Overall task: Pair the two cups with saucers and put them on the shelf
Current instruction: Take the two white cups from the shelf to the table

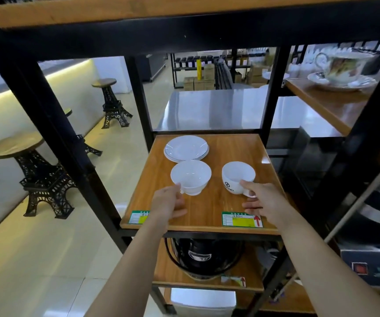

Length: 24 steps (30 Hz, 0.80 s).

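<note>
Tower-shaped black stools (43,177) with round wooden seats stood on pale floor tiles at left. A glossy wooden shelf (207,209) in a black metal frame held stacked white saucers (186,148) at its back. The left hand (169,202) pinched the handle of a smooth white cup (191,177); the right hand (262,200) pinched the handle of a logo cup (238,177).
</note>
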Each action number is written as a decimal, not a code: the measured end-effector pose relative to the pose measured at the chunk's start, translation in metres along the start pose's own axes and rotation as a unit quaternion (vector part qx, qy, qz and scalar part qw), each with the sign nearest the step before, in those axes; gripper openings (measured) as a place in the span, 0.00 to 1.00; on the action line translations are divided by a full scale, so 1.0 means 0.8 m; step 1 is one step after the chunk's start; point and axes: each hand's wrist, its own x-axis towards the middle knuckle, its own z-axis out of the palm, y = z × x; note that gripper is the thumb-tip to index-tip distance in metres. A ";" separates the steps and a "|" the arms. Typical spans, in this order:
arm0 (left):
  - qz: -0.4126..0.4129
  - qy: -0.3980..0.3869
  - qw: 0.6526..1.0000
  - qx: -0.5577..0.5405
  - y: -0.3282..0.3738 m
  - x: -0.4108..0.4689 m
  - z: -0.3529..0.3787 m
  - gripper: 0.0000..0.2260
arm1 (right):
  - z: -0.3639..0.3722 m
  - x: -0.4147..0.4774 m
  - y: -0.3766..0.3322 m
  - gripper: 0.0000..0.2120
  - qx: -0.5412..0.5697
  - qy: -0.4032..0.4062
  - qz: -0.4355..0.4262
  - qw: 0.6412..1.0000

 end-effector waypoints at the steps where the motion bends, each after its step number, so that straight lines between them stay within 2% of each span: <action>1: -0.026 -0.017 0.999 -0.040 0.004 -0.001 0.000 0.12 | -0.001 0.000 -0.002 0.23 0.014 -0.006 0.007 1.000; 3: -0.072 -0.052 0.987 -0.133 0.008 -0.004 -0.002 0.11 | -0.004 0.003 -0.003 0.23 0.044 -0.020 0.021 0.999; 5: -0.082 -0.055 0.979 -0.181 0.010 -0.006 -0.001 0.10 | -0.005 0.002 -0.007 0.25 0.094 -0.042 0.027 0.994; 8: -0.055 -0.021 0.980 -0.189 0.007 -0.007 0.005 0.08 | -0.002 -0.002 -0.004 0.22 0.152 -0.060 0.024 0.986; 9: -0.047 -0.007 0.981 -0.186 0.005 -0.008 0.006 0.08 | -0.001 -0.005 0.001 0.21 0.157 -0.059 0.017 0.986; 11: -0.032 0.004 0.982 -0.187 0.002 -0.012 0.001 0.11 | 0.002 -0.010 0.011 0.14 0.162 -0.049 -0.001 0.986; 12: -0.025 0.003 0.983 -0.184 0.000 -0.016 -0.002 0.13 | 0.003 -0.015 0.017 0.13 0.167 -0.040 -0.007 0.985; 15: -0.010 -0.006 0.986 -0.165 -0.011 -0.031 -0.019 0.17 | 0.005 -0.036 0.032 0.29 0.178 0.016 -0.016 0.984; 18: 0.008 -0.024 0.987 -0.158 -0.024 -0.049 -0.038 0.21 | 0.005 -0.068 0.050 0.30 0.199 0.045 -0.027 0.978; 24: 0.005 -0.106 0.985 -0.139 -0.047 -0.113 -0.061 0.18 | -0.008 -0.144 0.104 0.29 0.234 0.079 -0.039 0.968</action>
